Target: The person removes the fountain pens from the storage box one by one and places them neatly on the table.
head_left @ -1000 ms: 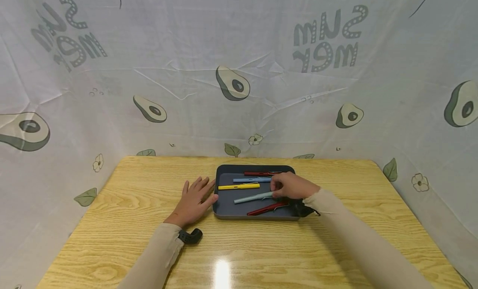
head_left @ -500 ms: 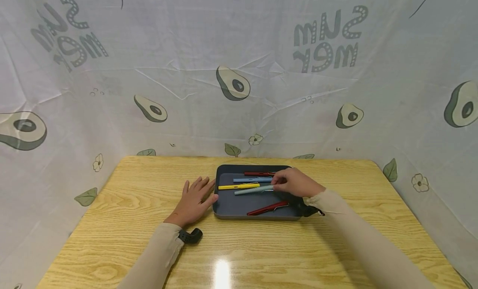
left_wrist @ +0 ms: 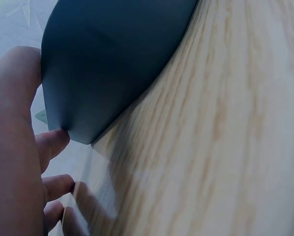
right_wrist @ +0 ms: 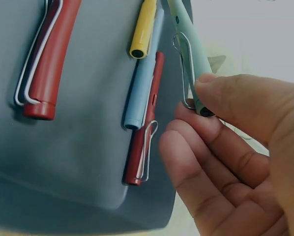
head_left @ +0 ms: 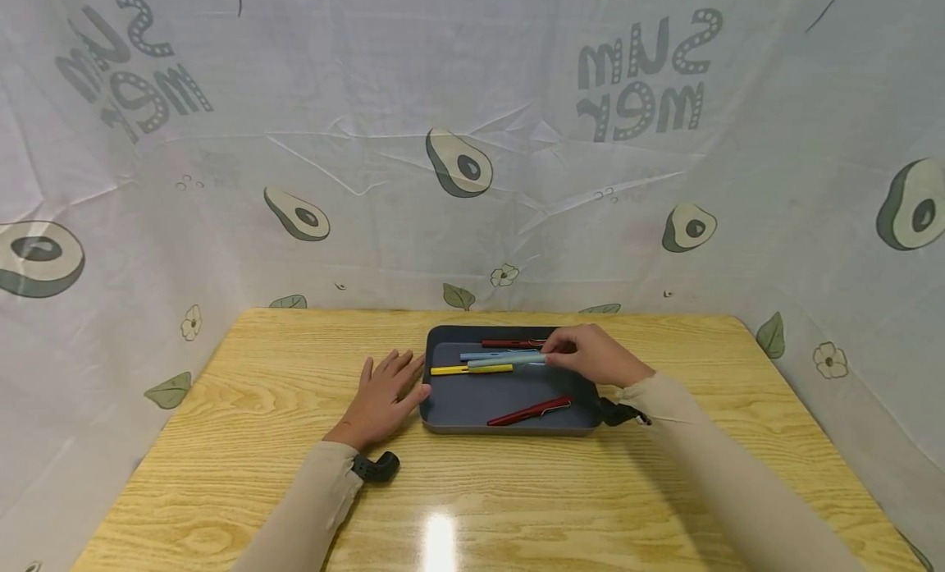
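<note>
Green pen (head_left: 505,361), pinched in right hand (head_left: 596,357), seems mid-placing; next, lower gently. Outspread left hand (head_left: 380,400) touches left end of tray (head_left: 461,404).

Curtained booth — printed cloth (head_left: 384,252), table (head_left: 554,498)

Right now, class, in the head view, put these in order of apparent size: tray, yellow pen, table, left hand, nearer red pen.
Largest to smallest:
1. Table
2. Tray
3. Left hand
4. Yellow pen and nearer red pen: too alike to rank
</note>
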{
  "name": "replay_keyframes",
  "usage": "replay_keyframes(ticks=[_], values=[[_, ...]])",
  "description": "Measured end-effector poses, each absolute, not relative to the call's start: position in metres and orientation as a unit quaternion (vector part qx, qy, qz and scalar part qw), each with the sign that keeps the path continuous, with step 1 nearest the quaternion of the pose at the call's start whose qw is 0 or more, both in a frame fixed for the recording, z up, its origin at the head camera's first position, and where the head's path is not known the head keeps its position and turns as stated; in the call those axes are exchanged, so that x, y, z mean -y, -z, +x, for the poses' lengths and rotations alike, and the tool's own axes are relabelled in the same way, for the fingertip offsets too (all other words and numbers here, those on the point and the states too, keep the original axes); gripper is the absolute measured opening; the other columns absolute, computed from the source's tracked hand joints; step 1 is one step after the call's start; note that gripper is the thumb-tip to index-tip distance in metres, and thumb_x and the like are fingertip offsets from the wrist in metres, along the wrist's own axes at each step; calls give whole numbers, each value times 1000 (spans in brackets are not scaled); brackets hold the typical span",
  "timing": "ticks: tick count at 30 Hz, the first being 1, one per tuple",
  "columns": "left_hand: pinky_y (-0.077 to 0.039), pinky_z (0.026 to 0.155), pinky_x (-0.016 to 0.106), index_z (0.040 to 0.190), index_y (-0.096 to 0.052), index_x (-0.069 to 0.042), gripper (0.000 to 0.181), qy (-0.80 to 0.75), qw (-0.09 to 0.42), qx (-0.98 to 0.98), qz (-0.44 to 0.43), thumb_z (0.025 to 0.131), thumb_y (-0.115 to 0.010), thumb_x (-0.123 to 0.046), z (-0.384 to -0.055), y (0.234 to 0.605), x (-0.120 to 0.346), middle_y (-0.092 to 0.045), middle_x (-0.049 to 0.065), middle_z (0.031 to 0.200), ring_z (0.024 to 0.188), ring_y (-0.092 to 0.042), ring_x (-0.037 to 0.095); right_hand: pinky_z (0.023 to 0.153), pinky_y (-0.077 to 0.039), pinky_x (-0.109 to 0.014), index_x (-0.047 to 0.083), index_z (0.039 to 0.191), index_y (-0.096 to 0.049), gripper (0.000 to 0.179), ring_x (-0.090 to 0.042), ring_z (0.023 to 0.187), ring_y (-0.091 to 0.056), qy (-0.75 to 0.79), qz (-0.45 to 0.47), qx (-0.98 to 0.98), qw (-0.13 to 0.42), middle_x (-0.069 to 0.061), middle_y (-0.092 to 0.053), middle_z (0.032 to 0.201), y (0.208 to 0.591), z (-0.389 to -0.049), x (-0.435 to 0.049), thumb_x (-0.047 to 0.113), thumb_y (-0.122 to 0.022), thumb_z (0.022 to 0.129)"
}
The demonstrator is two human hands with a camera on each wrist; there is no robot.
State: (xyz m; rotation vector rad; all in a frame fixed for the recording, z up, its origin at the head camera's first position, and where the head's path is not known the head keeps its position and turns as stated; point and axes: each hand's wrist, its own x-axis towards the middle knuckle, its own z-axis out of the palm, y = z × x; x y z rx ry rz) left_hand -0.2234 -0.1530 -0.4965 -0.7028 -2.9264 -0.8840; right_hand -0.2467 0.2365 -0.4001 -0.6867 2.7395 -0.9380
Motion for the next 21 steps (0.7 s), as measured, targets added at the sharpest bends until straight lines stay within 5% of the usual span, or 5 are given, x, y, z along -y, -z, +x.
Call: replay_keyframes(ticks=[21], values=[[5, 123, 65, 164, -33, -24, 68, 277, -2, 935, -221, 106, -46, -58, -219, 494, 152, -33, 13, 167, 158, -18, 37, 80, -59, -35, 5, 116, -77, 22, -17, 93, -70, 368, -197, -908, 36, -5, -74, 108, 408, -238, -260, 18, -70, 101]])
